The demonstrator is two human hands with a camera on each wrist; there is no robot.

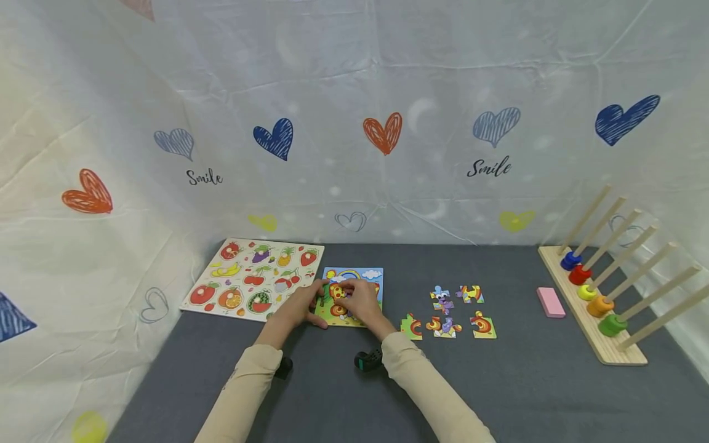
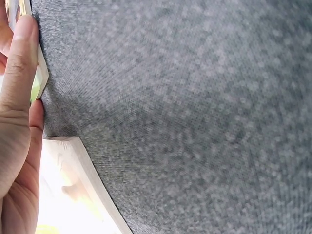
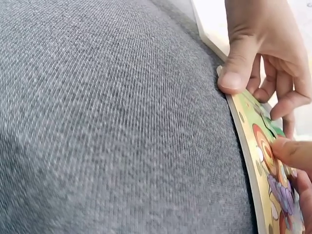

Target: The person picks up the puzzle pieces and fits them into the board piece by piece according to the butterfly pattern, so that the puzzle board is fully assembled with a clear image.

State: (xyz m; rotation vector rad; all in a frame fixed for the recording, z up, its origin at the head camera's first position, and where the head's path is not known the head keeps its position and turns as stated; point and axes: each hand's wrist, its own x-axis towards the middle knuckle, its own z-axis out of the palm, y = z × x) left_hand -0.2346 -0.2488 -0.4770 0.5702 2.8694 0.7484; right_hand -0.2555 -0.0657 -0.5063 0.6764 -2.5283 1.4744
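Observation:
A small jigsaw puzzle board (image 1: pixel 372 274) with a bright cartoon-animal picture lies flat on the grey table. My left hand (image 1: pixel 299 306) holds its near-left corner. The left thumb (image 3: pixel 238 68) lies along the near edge, and the other fingers bend at the left side. Over the middle of the board my right hand (image 1: pixel 362 303) has thumb and forefinger on a puzzle piece (image 1: pixel 337 291) with a yellow animal. The right wrist view shows the right thumb (image 3: pixel 295 153) against the picture; the piece's edges are mostly hidden.
Several loose puzzle pieces (image 1: pixel 444 327) lie right of the board. A fruit-picture board (image 1: pixel 252 309) sits at the left, close beside my left hand. Farther right are a pink block (image 1: pixel 551 302) and a wooden peg rack (image 1: pixel 615 352) with coloured rings. A printed curtain (image 1: pixel 332 80) hangs behind.

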